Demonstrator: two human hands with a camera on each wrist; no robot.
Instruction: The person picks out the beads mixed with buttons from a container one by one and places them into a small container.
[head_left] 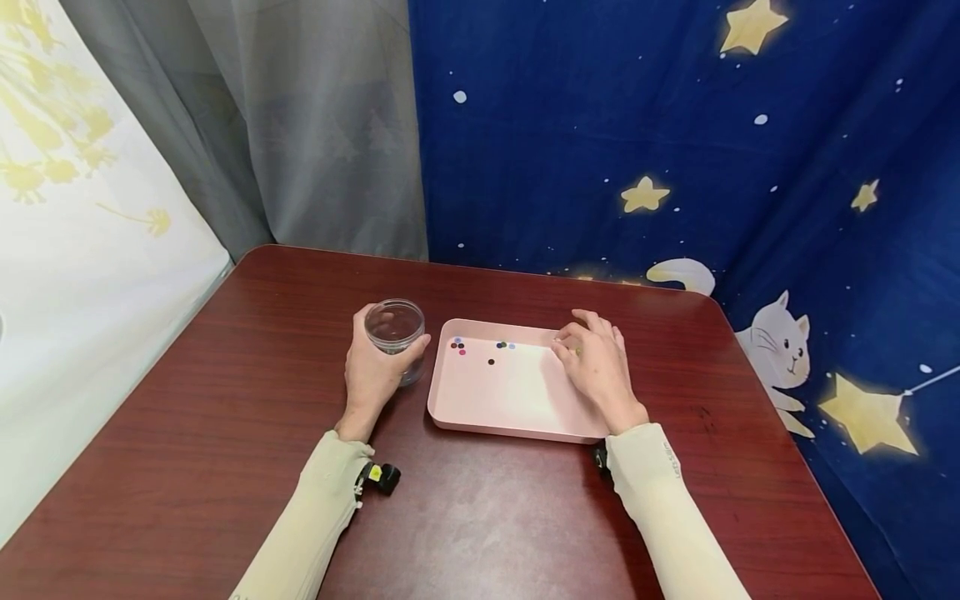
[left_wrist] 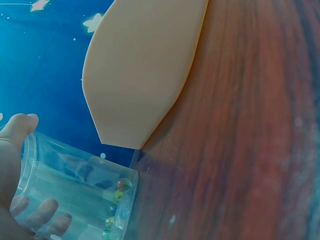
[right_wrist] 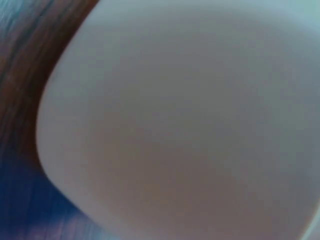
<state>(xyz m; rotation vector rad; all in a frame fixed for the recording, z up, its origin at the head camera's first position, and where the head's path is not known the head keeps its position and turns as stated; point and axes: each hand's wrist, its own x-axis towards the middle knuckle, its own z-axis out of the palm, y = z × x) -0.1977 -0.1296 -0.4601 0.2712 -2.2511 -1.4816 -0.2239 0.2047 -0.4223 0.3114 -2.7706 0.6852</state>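
My left hand point(head_left: 371, 371) grips a clear jar point(head_left: 395, 321) beside the tray's left end, thumb on the near side. In the left wrist view, several small colored beads point(left_wrist: 119, 197) lie at the jar's bottom, with fingers showing through its wall. Over the right end of the pink tray point(head_left: 495, 418) is my right hand point(head_left: 600, 367), index finger bent and thumb tip close to it; I cannot tell whether a bead is between them. On the tray's left half lie several small round beads point(head_left: 491, 362), dark, blue and pink.
The tray and jar stand on a reddish-brown wooden table point(head_left: 480, 517). Behind the table hang a grey curtain point(head_left: 337, 125) and a blue curtain point(head_left: 540, 150) with stars. The right wrist view is mostly filled by the blurred outer side of the tray point(right_wrist: 175, 125).
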